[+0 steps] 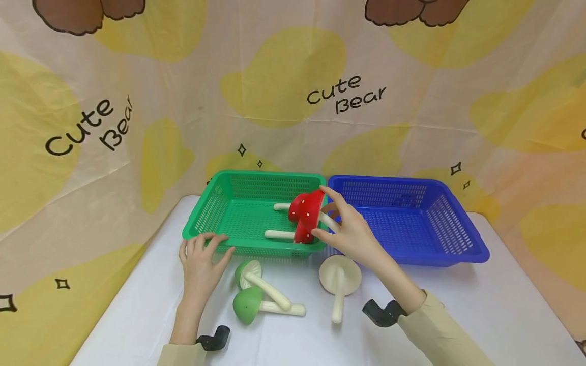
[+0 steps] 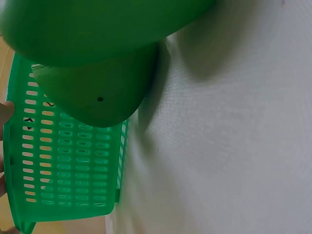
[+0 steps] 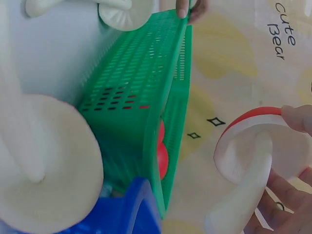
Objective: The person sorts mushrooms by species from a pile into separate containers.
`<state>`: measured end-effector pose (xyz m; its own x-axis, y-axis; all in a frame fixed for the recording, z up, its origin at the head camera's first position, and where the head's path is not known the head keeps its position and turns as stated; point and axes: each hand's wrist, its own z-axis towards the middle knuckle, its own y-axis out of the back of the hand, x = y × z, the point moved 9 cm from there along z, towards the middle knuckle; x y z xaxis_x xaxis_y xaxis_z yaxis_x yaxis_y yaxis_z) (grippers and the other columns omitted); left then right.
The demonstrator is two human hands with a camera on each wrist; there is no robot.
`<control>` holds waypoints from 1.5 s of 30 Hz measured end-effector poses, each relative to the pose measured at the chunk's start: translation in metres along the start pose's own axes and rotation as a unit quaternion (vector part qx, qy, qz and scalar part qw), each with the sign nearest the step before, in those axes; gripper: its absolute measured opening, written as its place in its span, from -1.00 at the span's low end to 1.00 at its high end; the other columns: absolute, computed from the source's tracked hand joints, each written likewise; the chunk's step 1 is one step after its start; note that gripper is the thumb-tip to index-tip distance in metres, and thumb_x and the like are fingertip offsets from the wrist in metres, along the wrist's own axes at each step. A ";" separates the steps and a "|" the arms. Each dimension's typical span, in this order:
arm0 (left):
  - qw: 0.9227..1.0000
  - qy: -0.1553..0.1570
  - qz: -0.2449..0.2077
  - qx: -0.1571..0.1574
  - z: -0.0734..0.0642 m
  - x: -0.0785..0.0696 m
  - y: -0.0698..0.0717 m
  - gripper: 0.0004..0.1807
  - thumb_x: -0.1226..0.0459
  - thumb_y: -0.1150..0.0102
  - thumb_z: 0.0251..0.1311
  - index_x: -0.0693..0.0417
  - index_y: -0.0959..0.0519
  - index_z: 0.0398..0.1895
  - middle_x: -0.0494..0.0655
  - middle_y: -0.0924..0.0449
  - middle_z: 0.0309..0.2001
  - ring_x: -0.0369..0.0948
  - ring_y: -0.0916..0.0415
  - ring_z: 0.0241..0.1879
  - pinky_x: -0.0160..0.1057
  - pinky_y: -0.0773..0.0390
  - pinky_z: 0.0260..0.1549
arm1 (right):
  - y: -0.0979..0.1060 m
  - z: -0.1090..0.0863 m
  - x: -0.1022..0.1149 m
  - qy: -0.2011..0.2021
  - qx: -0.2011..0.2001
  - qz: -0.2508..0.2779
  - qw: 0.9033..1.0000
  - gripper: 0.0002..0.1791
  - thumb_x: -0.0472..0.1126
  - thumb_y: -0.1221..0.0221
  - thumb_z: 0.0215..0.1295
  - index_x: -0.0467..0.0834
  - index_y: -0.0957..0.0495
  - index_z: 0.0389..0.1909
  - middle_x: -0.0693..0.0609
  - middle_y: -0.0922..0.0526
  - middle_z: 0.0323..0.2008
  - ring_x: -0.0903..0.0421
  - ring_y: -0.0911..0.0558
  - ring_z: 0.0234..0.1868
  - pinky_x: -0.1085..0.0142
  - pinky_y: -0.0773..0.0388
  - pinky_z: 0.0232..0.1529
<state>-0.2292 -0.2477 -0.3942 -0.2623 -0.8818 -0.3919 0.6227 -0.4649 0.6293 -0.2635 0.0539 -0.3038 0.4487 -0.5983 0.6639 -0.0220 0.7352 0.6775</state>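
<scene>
One red toy toadstool [image 1: 312, 209] sits pinched in your right hand [image 1: 351, 233], your left hand [image 1: 199, 262] gripping a green basket [image 1: 244, 218]

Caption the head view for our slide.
The right hand holds a red mushroom near the green basket; the left hand grips its rim.

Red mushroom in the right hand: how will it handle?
The held red mushroom is probably stiff: its stem juts out without visible sag. Likely light: the right hand holds it by fingertips at the cap. Pushed, it may roll in an arc: the round cap is wider than the stem.
</scene>
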 end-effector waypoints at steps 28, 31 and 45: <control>1.000 0.004 -0.001 0.000 -0.001 0.001 0.004 -0.68 0.25 -0.47 -0.08 0.05 -0.64 -0.20 0.12 -0.53 -0.12 0.12 -0.34 -0.01 0.36 0.02 0.26 | -0.121 0.083 0.005 -0.048 0.071 0.133 0.987 -0.08 -0.12 -0.33 0.16 0.11 -0.03 0.46 -0.05 -0.58 0.02 0.03 -0.59 -0.02 0.22 -0.55 -0.09; 1.000 0.005 -0.005 0.000 0.000 0.001 0.002 -0.68 0.25 -0.47 -0.07 0.06 -0.64 -0.20 0.11 -0.53 -0.12 0.11 -0.34 -0.01 0.37 0.03 0.26 | -0.131 0.085 -0.001 -0.068 0.076 0.135 0.986 -0.08 -0.13 -0.33 0.16 0.08 -0.03 0.47 -0.07 -0.57 0.03 0.02 -0.58 -0.02 0.25 -0.55 -0.13; 1.000 0.001 -0.004 -0.002 -0.001 -0.001 0.002 -0.68 0.24 -0.47 -0.07 0.06 -0.64 -0.20 0.10 -0.53 -0.11 0.10 -0.34 -0.01 0.40 0.03 0.25 | -0.168 0.077 -0.015 -0.107 0.121 0.119 0.980 -0.05 -0.12 -0.34 0.13 0.02 -0.02 0.47 -0.10 -0.56 0.05 0.12 -0.56 -0.24 0.39 -0.42 -0.35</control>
<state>-0.2272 -0.2477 -0.3929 -0.2652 -0.8784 -0.3976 0.6232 -0.4708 0.6245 -0.3353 -0.0849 -0.4031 0.2078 -0.4905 0.8463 -0.3262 0.7809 0.5327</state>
